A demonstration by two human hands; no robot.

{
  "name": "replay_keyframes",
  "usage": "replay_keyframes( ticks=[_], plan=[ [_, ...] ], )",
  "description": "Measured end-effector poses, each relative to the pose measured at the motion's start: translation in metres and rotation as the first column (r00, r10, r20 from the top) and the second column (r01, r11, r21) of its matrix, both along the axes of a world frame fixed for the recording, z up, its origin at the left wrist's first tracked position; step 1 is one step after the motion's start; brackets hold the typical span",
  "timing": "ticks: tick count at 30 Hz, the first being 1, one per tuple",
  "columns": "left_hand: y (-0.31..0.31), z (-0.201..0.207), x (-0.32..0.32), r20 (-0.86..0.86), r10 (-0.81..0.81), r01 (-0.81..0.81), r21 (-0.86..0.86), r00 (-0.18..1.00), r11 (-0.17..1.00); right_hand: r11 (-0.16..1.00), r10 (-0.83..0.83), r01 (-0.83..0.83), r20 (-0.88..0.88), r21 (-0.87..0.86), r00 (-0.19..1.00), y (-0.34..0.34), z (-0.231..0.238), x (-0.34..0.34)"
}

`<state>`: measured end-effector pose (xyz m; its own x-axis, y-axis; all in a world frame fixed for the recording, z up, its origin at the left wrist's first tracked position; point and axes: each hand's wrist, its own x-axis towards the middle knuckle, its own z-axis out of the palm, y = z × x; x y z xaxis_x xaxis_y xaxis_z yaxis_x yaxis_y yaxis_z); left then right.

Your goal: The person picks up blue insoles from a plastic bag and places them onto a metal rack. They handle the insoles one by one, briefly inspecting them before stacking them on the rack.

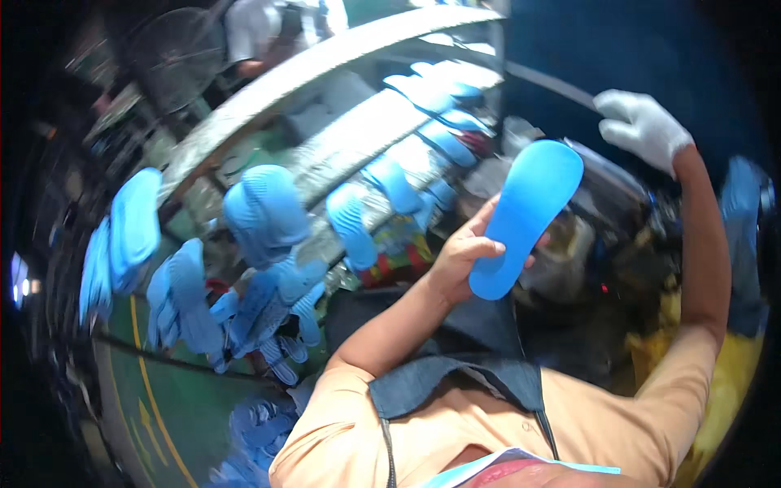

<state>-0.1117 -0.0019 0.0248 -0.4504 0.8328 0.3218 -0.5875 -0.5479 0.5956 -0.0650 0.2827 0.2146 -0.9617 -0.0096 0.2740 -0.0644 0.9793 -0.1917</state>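
A smooth blue insole [525, 207], wider at its upper end, is gripped in my bare left hand [470, 248], the thumb on its face and the fingers round behind it. It is held tilted in front of my dark apron. My right hand [639, 128], in a white glove, is raised at the far right, beside a dark blue panel [569, 49]. Its fingers are stretched, with a gap between them, and nothing shows in them. Several ribbed blue soles [350, 224] lie along the bench to the left of the held insole.
More blue soles hang in bundles [134, 228] at the left, over a green floor [154, 415] with yellow lines. A pale curved shelf edge [325, 69] crosses above the bench. Beyond stand a fan [171, 57] and another person [252, 32]. Yellow bags [724, 398] lie at the lower right.
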Motion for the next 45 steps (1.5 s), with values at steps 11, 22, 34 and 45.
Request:
replay_keyframes(
  ticks=[11,22,34,45],
  plan=[
    [0.083,-0.018,0.016,0.114,-0.173,0.198,-0.266,0.978,0.944,0.972,-0.085,0.07,0.056,0.225,0.995,0.041,-0.018,0.01],
    [-0.055,-0.133,-0.099,-0.926,-0.247,-0.958,-0.268,0.285,-0.101,0.915,0.028,0.247,0.658,-0.32,0.752,0.064,-0.06,-0.087],
    [-0.15,-0.154,-0.162,-0.861,-0.21,-0.757,-0.26,0.462,-0.6,0.92,-0.292,0.194,0.265,0.341,0.919,0.077,-0.041,-0.131],
    [-0.148,-0.165,-0.171,-0.864,-0.274,-0.777,-0.19,0.422,-0.6,0.845,0.329,-0.253,0.086,-0.471,0.94,-0.054,-0.045,-0.261]
  ],
)
